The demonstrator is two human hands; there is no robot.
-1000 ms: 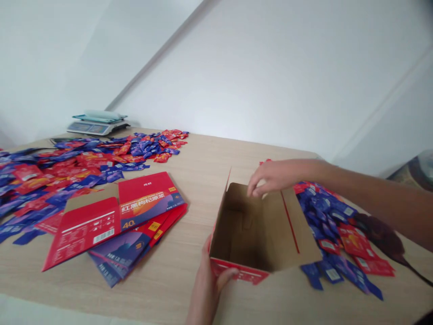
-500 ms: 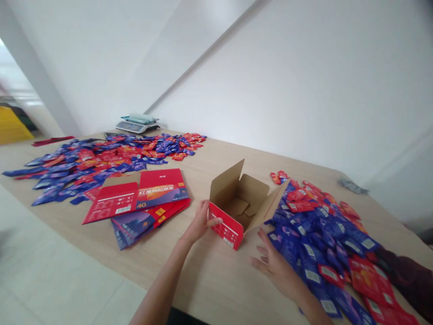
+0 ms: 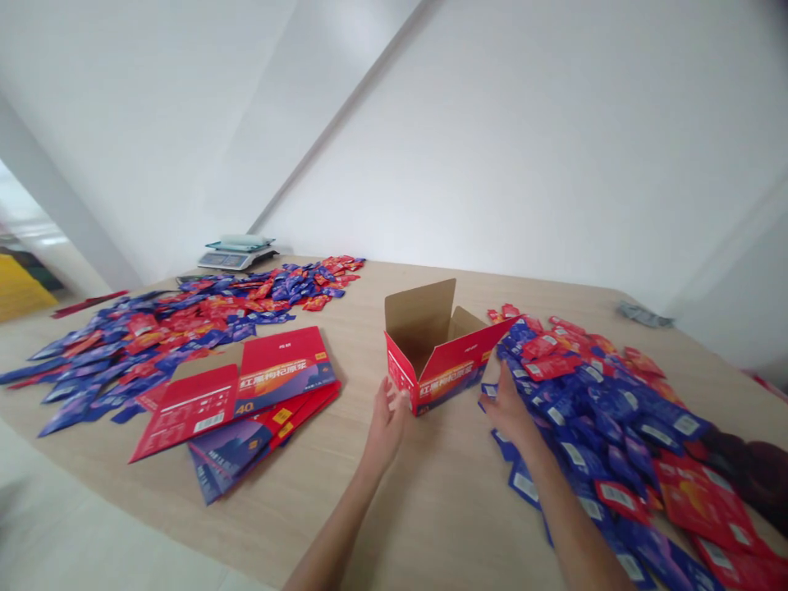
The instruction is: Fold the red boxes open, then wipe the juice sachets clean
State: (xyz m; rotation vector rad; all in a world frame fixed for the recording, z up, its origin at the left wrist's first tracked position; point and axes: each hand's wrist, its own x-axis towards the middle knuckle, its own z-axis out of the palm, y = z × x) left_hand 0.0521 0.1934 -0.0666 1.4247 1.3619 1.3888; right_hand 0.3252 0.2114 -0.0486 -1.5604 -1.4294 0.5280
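Observation:
An opened cardboard box, red and purple outside and brown inside, stands upright on the table with its top flaps spread. My left hand is at its near left corner, fingers loosely apart against the outside rather than wrapped round it. To the right of the box, my right hand has its fingers apart at the left edge of a pile of blue and red sachets. A blue sachet lies by its fingertips; I see none held.
Several flattened cartons lie stacked on the left. Beyond them spreads another heap of blue and red sachets. A scale stands at the back left, and a grey crumpled item lies far right. Behind the table is a white wall.
The box has turned so its printed long side faces me, and it now stands on the table. My right hand has moved from above the box to the sachets on the right.

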